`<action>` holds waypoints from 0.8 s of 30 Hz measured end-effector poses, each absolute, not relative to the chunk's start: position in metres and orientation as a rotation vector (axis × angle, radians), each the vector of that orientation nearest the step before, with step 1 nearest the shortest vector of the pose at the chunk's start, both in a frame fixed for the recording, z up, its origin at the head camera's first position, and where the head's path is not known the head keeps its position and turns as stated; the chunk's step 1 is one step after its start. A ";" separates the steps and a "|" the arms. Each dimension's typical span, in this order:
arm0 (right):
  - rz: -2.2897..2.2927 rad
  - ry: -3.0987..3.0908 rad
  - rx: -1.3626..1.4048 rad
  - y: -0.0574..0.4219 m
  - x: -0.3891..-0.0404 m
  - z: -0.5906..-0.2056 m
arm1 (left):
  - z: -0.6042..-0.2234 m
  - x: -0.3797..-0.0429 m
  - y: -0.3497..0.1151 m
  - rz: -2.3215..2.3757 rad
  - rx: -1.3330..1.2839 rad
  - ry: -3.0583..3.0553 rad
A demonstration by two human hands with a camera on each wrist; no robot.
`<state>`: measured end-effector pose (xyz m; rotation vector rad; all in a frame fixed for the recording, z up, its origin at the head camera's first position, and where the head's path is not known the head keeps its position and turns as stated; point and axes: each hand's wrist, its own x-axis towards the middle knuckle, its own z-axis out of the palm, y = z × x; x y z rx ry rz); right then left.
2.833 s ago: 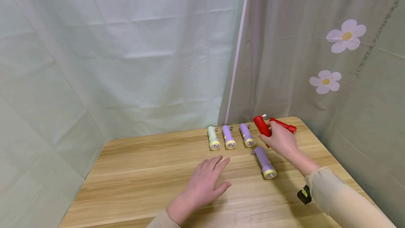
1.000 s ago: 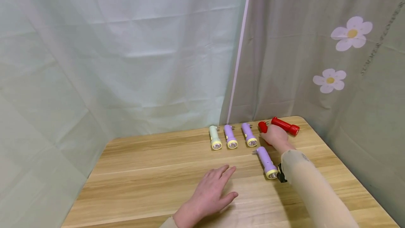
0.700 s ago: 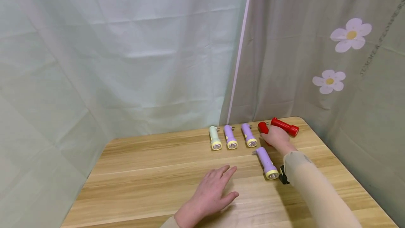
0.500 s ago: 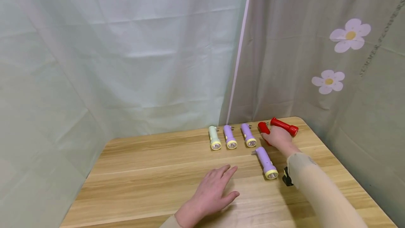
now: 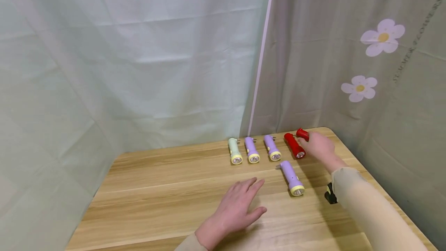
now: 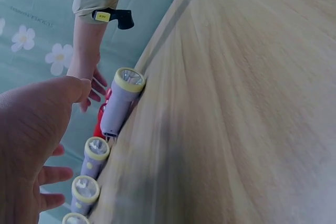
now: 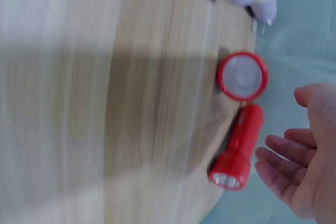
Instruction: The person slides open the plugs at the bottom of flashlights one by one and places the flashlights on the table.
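My right hand (image 5: pixel 319 146) hovers by the far right red flashlight (image 5: pixel 302 134), covering most of it in the head view. In the right wrist view its fingers are loosely bent, apart from that angled red flashlight (image 7: pixel 242 140) and holding nothing. Just left lies another red flashlight (image 5: pixel 294 145), lens facing forward, in line with two purple flashlights (image 5: pixel 251 148) and a pale green flashlight (image 5: pixel 234 150). Nearer the front lies a larger-looking purple flashlight (image 5: pixel 292 177). My left hand (image 5: pixel 233 208) is spread low over the wooden table, left of it, fingers extended and holding nothing.
The wooden table (image 5: pixel 150 189) has its back edge close to pale curtains (image 5: pixel 167 69) and a grey flowered curtain (image 5: pixel 313 69). A small black device (image 5: pixel 330 195) hangs at the right sleeve. Plug prongs stick out near the flashlights' rear ends.
The right hand lowered a red flashlight into the row's right end, let go of it and moved right to the other red one. The left hand shifted slightly right.
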<state>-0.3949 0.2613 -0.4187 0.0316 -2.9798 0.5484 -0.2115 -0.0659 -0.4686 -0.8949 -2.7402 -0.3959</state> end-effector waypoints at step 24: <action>0.355 -2.921 0.180 0.312 -0.403 -0.432 | -0.457 -0.229 -0.032 -0.383 -0.905 -2.779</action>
